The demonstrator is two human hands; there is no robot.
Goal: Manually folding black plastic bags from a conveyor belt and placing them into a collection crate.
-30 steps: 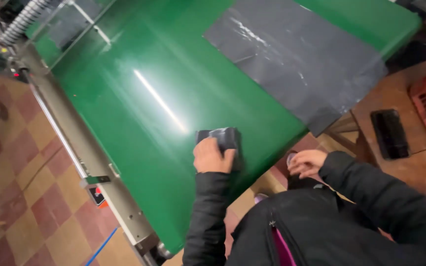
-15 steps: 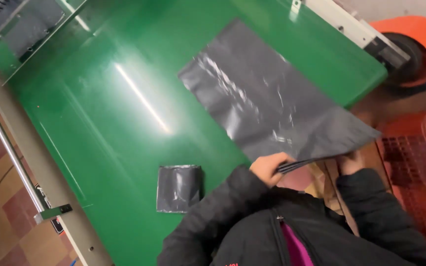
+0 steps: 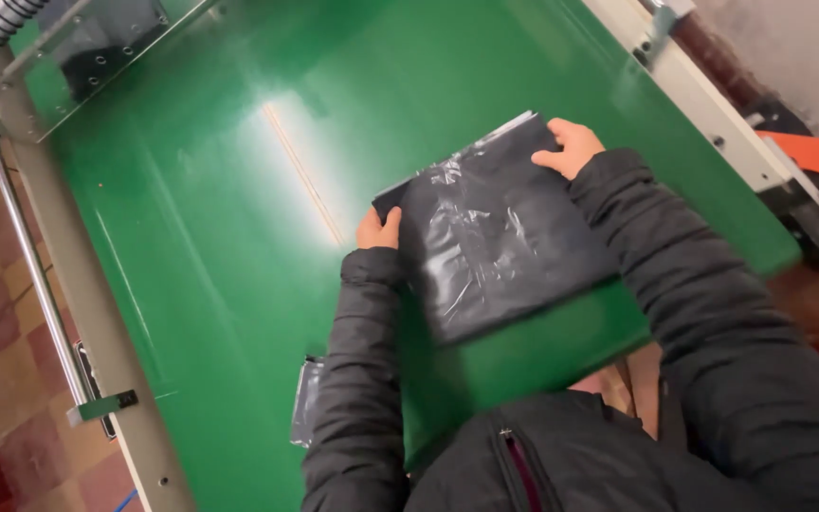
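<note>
Your hands have moved on to the big dark bag point(image 3: 500, 242), now folded smaller on the green desk point(image 3: 201, 218). Your left hand point(image 3: 378, 230) pinches its left edge; your right hand point(image 3: 573, 147) presses its far corner flat. The small folded bag point(image 3: 307, 403) has stayed behind, near your left elbow.

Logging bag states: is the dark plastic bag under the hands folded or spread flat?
Folded: the dark plastic bag forms a compact doubled rectangle, layered edges at its top.
</note>
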